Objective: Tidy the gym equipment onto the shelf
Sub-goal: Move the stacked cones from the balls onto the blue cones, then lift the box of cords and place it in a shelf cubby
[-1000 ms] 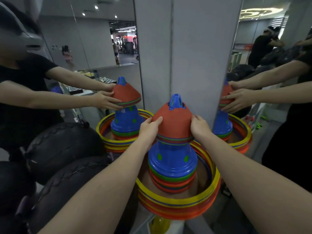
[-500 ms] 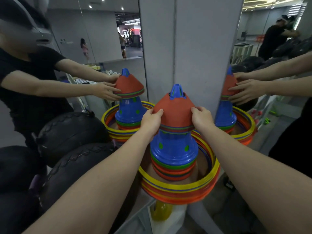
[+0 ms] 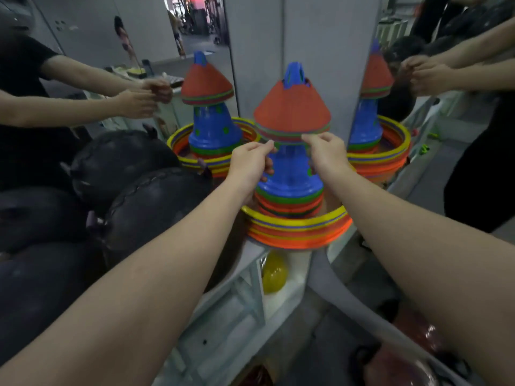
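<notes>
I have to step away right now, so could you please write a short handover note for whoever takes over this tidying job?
Left hand: fingertips pinching the lower rim of the orange disc-cone stack on its left side.
Right hand: pinching the same rim on the right side.
Things: the orange stack sits high on the blue cone holder, whose handle pokes out of the top. The holder stands inside a pile of coloured flat rings on the white shelf, in a mirrored corner. Dark medicine balls lie to the left.
Done: cones and rings are on the shelf.
Left: probably seat the orange stack fully, then let go.
</notes>
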